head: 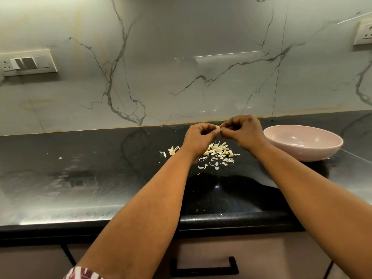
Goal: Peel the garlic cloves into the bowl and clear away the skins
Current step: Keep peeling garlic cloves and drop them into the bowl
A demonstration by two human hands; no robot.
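Observation:
A small pale garlic clove (pixel 217 127) is held up over the black counter (pixel 100 178), between both hands. My left hand (pixel 198 138) pinches it from the left with thumb and fingers. My right hand (pixel 242 131) pinches its right end with curled fingertips. Below the hands lies a heap of garlic cloves and loose skins (pixel 218 153). A pink bowl (pixel 314 152) stands on the counter just right of my right hand; its visible inside looks bare.
More skin scraps (pixel 172 151) lie left of the heap, and a lone flake (pixel 61 158) sits further left. Tiny bits (pixel 201 210) dot the counter's front edge. A marble wall with switch plates (pixel 28 63) backs the counter. A drawer handle (pixel 203 267) is below.

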